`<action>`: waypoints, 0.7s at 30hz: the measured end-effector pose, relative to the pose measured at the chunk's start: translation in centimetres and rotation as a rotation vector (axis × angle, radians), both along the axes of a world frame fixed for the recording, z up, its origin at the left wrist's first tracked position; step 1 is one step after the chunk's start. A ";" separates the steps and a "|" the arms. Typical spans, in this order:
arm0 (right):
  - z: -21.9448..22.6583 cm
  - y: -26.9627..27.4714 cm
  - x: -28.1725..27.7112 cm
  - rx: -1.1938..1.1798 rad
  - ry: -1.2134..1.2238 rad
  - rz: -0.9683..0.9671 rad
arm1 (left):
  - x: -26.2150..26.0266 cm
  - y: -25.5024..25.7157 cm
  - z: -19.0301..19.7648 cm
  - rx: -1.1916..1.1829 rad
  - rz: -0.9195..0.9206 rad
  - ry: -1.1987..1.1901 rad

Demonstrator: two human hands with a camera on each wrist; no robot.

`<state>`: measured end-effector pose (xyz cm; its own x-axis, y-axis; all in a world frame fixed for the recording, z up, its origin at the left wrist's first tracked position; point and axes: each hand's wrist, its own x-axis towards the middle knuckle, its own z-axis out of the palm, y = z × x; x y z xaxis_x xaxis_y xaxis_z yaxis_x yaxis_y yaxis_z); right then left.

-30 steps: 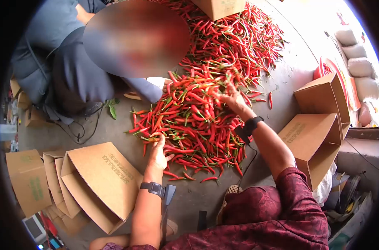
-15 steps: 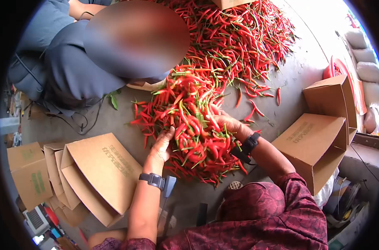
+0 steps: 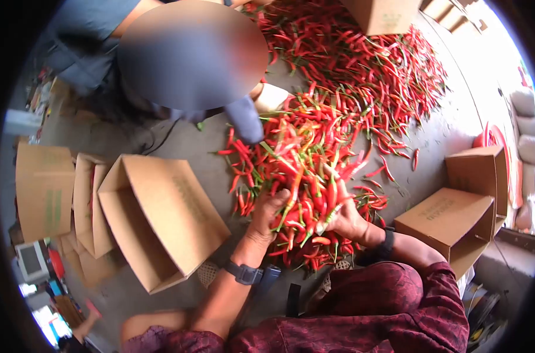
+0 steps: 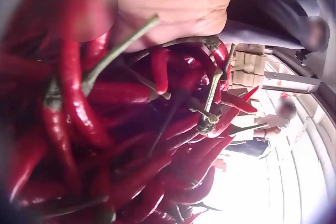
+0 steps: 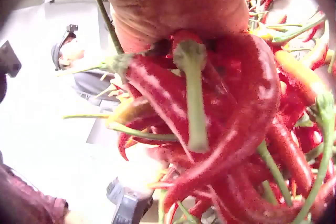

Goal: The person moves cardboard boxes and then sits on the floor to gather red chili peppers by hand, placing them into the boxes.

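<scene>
Both hands hold a big bunch of red chili peppers with green stems between them, close over the near end of a chili heap. My left hand grips the bunch from the left, thumb on top and fingers hidden beneath the peppers. From the right, my right hand clasps the other side, its fingers partly covered. In the left wrist view, glossy chilies crowd right under the palm. Curved chilies press against the palm in the right wrist view.
A larger chili pile spreads behind, with a carton at its far edge. Open cardboard boxes stand at left and right. Another person's sleeve reaches toward the heap from the upper left.
My hands were apart over the heap; they have closed in from both sides and gathered a bunch of chilies, drawing it toward my body. The view has shifted somewhat.
</scene>
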<state>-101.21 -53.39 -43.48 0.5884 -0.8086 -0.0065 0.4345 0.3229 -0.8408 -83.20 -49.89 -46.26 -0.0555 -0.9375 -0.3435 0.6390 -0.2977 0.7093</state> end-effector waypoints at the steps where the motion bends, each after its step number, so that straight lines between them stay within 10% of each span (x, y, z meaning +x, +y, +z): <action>1: -0.1 0.0 0.2 -0.053 0.050 0.001 | 0.0 0.1 0.4 -0.017 0.003 -0.006; 5: -0.5 0.0 -0.9 -0.371 0.353 0.081 | -1.1 0.7 2.8 -0.021 0.068 0.101; 6: 1.9 0.7 -1.2 -0.146 0.277 0.132 | -1.6 1.1 4.0 -0.073 0.079 0.138; 11: 4.3 0.1 -2.8 -0.980 0.715 0.307 | -2.8 3.6 5.5 -0.084 0.129 0.057; 17: 10.3 1.0 0.0 -1.031 0.837 0.242 | -0.3 5.1 12.5 -0.200 0.267 0.304; 21: 11.3 2.1 6.6 -0.468 0.267 0.306 | 4.9 6.4 15.9 -0.272 0.316 0.201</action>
